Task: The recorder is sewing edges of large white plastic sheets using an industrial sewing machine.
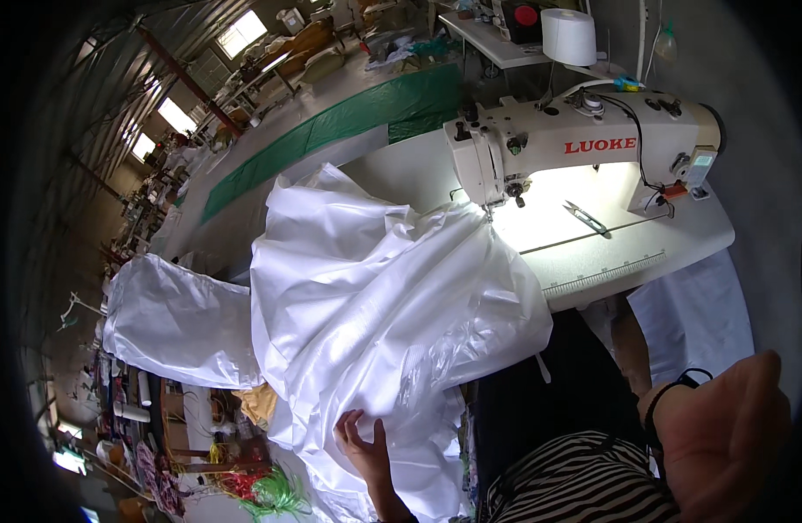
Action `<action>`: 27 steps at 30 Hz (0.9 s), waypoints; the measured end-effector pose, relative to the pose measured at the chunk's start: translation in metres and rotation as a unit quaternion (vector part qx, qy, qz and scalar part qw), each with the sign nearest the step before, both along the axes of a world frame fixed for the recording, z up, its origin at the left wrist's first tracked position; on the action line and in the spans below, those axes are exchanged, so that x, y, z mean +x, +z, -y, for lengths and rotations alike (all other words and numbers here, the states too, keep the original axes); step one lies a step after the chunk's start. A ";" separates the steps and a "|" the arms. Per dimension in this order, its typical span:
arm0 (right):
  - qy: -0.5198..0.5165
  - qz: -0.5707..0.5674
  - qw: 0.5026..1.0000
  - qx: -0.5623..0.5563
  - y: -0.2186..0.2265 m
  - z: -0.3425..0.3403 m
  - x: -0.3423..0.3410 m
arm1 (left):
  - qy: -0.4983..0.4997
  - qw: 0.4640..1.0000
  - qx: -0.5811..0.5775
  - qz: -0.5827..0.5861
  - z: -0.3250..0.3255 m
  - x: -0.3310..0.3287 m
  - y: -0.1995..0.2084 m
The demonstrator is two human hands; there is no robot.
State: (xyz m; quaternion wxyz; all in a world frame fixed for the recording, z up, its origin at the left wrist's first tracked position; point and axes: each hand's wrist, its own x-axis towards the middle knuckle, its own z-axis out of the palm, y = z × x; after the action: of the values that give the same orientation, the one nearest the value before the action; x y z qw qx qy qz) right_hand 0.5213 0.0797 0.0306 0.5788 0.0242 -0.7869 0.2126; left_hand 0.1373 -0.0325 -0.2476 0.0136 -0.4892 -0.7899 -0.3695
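A large white sheet of shiny fabric (375, 288) spills in folds from the sewing machine (540, 131) toward me. Its far end lies by the needle area, where the cloth is bunched. My left hand (363, 449) is at the near part of the fabric, fingers slightly bent and thumb apart, gripping nothing visible. At the lower right, close to the camera, my right hand (723, 431) is raised away from the cloth, a dark band at its wrist. Its fingers cannot be made out. A pair of thread snips (586, 218) rests on the lit machine bed.
White cloth (179, 322) extends to the left, and more white cloth (697, 309) hangs at the right below the table. A white thread cone (568, 37) stands behind the machine. Green sheeting (331, 126) covers a surface beyond. Green strands (277, 495) lie at the lower left.
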 end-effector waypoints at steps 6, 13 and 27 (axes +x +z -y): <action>0.018 0.002 0.989 -0.143 -0.052 -0.002 -0.007 | 0.010 0.977 -0.057 0.203 -0.001 -0.009 0.011; 0.053 0.361 0.847 -0.388 -0.211 -0.001 -0.088 | 0.043 0.812 0.055 0.580 0.025 -0.015 0.036; 0.554 0.150 0.544 -0.613 -0.237 0.046 -0.145 | 0.152 0.938 -0.262 -0.167 0.093 -0.049 -0.043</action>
State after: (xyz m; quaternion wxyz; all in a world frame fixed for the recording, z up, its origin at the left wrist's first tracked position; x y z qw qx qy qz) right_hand 0.3763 0.0336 -0.2064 0.0939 0.0624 -0.3711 0.9217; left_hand 0.0881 -0.1251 -0.2902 0.0729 -0.4044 -0.9099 -0.0561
